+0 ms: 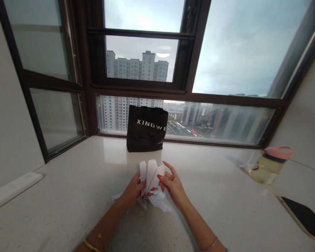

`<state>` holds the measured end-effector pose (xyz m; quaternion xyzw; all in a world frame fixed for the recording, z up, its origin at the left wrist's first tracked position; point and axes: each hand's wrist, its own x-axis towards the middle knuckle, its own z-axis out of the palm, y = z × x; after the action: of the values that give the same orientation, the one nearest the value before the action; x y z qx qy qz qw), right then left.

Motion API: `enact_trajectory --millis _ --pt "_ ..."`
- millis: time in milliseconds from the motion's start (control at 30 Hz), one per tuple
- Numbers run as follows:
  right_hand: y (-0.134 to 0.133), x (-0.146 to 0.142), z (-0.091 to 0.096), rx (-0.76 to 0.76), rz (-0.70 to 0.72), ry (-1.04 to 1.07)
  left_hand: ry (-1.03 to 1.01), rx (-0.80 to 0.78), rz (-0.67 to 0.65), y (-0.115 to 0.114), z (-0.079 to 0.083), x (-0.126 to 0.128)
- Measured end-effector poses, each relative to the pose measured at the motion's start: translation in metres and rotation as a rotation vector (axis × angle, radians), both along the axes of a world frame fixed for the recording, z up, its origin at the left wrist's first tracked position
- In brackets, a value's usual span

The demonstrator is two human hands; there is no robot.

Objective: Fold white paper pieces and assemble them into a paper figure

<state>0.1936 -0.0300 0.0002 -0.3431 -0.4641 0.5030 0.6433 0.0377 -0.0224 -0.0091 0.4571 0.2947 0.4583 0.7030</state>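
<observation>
Several folded white paper pieces (152, 170) stand upright between my hands, fanned into panels with creased edges. My left hand (132, 191) is closed on their left side, thumb in front. From the right, my right hand (174, 184) pinches the rightmost panel between thumb and fingers, with the index finger raised. Whether the panels are one folded sheet or separate pieces, I cannot tell. Below and behind the hands, more crumpled or folded white paper (160, 202) lies on the pale speckled counter (76, 196).
A black bag (147, 134) with white lettering stands by the window. At the right are a bottle with a pink lid (270, 166) and a dark flat object (306, 215). A long white bar (14, 189), possibly a power strip, lies at the left.
</observation>
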Motion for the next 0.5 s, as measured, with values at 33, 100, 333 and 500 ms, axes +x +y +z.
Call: enact_trajectory --millis 33,100,333,500 --pt "0.002 0.000 -0.003 0.014 -0.037 -0.046 -0.001 -0.020 -0.007 -0.001 0.000 0.000" --pt "0.005 -0.001 -0.008 0.038 -0.125 -0.120 -0.031 -0.052 -0.032 -0.002 0.001 0.001" --pt "0.007 -0.003 -0.013 0.044 -0.146 -0.195 -0.075 -0.093 -0.114 -0.003 0.002 0.002" --pt "0.004 -0.009 -0.016 0.047 -0.154 -0.198 -0.009 -0.013 -0.103 -0.006 0.000 0.003"
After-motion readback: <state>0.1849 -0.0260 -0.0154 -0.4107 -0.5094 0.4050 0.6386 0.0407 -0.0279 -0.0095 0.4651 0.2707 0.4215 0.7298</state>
